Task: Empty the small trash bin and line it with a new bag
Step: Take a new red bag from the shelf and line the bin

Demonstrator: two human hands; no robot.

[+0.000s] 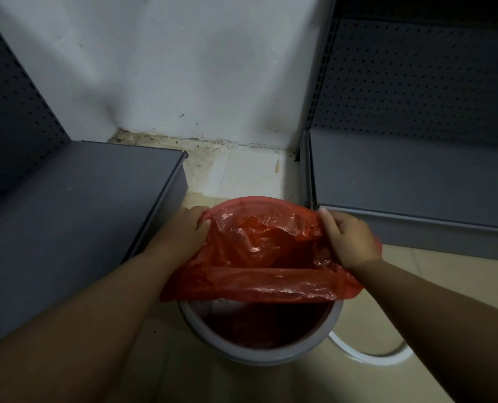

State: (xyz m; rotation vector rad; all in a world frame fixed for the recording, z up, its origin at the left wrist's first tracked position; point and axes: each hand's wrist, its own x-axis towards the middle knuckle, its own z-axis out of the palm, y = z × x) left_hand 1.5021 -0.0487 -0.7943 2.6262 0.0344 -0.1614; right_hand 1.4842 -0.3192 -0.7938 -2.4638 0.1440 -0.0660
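One small grey trash bin (259,349) stands on the tile floor (433,286) w/ one red plastic bag (259,257) stretched over it: far edge of bag is over the bin's far rim, near edge hangs loose across the mouth, so near rim is bare. Two hands: left hand (183,231) at bin's left, fingers clamped on bag edge; right hand (349,237) at bin's right, fingers pinched on the other edge. Two grey shelf units, one (76,199) left of bin, one (416,184) right; one white ring (367,356) lies on floor just right of bin.
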